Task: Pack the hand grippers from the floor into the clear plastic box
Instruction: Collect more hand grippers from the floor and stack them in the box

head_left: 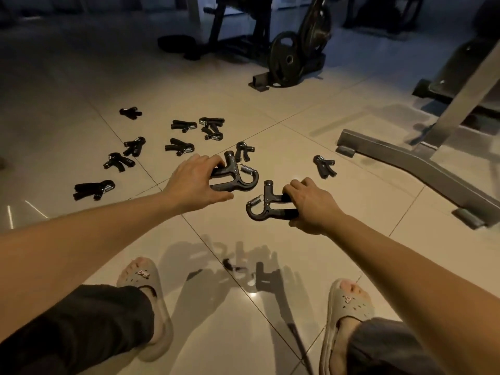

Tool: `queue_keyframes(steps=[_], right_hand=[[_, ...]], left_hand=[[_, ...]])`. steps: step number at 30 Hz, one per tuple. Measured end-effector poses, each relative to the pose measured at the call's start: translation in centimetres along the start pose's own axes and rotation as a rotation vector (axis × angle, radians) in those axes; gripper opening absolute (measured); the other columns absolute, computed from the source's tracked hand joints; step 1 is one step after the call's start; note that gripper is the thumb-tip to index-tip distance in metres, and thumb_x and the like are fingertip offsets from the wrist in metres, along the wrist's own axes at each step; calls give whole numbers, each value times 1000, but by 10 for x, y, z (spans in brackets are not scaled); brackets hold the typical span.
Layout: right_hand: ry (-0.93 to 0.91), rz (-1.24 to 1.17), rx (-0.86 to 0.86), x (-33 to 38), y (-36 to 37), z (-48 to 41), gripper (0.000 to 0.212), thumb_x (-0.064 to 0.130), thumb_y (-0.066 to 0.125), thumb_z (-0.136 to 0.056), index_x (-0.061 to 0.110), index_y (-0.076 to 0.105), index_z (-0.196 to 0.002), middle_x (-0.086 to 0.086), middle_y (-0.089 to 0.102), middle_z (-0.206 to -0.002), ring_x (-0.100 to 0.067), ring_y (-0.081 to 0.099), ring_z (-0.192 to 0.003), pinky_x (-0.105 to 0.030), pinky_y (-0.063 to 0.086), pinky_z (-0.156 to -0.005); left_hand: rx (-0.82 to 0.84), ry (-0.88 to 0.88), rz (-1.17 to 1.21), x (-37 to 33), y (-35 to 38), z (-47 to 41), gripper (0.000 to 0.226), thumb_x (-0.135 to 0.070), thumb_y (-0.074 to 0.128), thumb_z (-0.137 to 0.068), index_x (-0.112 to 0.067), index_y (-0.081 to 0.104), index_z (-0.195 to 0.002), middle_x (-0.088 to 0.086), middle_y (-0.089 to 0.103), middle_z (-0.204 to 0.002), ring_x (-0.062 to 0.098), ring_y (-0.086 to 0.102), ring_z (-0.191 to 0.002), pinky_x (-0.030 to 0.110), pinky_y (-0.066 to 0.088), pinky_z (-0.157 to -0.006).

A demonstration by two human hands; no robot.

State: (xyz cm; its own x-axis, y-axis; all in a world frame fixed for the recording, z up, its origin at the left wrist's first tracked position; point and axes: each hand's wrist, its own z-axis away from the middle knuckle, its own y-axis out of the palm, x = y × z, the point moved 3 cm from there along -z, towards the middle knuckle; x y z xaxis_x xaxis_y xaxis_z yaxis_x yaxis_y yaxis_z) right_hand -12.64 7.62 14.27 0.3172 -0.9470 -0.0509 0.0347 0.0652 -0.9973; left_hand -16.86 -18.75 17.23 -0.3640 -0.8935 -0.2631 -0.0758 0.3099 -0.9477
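Observation:
My left hand point(196, 182) is closed around the handles of a black hand gripper point(238, 175), its steel spring pointing right, held above the tiled floor. My right hand point(311, 205) grips a second black hand gripper point(266, 208), spring pointing left. Several more black hand grippers lie scattered on the floor beyond, among them one at the near left point(93, 189), one in the middle point(180, 147) and one to the right point(324, 166). No clear plastic box is in view.
A grey metal bench frame point(422, 171) runs along the right. A weight plate point(288, 60) leans on a dark rack point(243, 36) at the back. My feet in light sandals point(147, 301) point(343, 315) stand near the bottom edge.

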Motion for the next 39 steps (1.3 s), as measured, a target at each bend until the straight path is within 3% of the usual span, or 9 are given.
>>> queue_keyframes(steps=[7, 11, 19, 25, 35, 39], right_hand=[[13, 13, -82, -1, -89, 89, 67, 44, 84, -75, 23, 50, -128, 1, 55, -126, -22, 46, -112, -38, 51, -83], [72, 14, -97, -4, -116, 149, 70, 46, 85, -73, 23, 50, -130, 1, 55, -127, -23, 47, -115, -43, 53, -87], [207, 18, -17, -19, -117, 272, 62, 44, 84, -74, 26, 53, -125, 3, 56, -122, -19, 47, -105, -39, 51, -84], [288, 41, 114, -41, -115, 350, 60, 43, 86, -72, 26, 53, -118, 5, 57, -116, -19, 48, -103, -40, 51, -86], [526, -55, 209, -78, -72, 473, 59, 44, 87, -69, 25, 53, -114, 5, 57, -110, -19, 50, -101, -42, 52, -87], [588, -81, 220, -97, -44, 508, 56, 44, 86, -69, 25, 54, -111, 4, 56, -109, -19, 49, -99, -37, 51, -81]], left_hand=[[-106, 21, -7, -88, -84, 58, 65, -59, 80, -74, -27, 54, -124, -4, 62, -113, 19, 50, -104, 37, 42, -83], [-132, -5, 103, -129, -96, 98, 67, -59, 83, -70, -27, 55, -122, -3, 62, -111, 20, 52, -104, 45, 51, -89], [-34, 47, 258, -211, -80, 155, 67, -53, 87, -68, -26, 56, -121, -2, 58, -108, 22, 54, -105, 42, 51, -87], [102, 152, 282, -282, -52, 184, 65, -52, 88, -67, -28, 55, -118, -1, 59, -108, 24, 54, -107, 48, 52, -90], [290, 308, 299, -377, 12, 211, 64, -50, 88, -68, -27, 55, -117, -2, 56, -104, 23, 54, -101, 43, 52, -84], [308, 394, 226, -402, 39, 211, 66, -55, 86, -66, -28, 54, -117, -1, 61, -107, 21, 52, -101, 42, 51, -82]])
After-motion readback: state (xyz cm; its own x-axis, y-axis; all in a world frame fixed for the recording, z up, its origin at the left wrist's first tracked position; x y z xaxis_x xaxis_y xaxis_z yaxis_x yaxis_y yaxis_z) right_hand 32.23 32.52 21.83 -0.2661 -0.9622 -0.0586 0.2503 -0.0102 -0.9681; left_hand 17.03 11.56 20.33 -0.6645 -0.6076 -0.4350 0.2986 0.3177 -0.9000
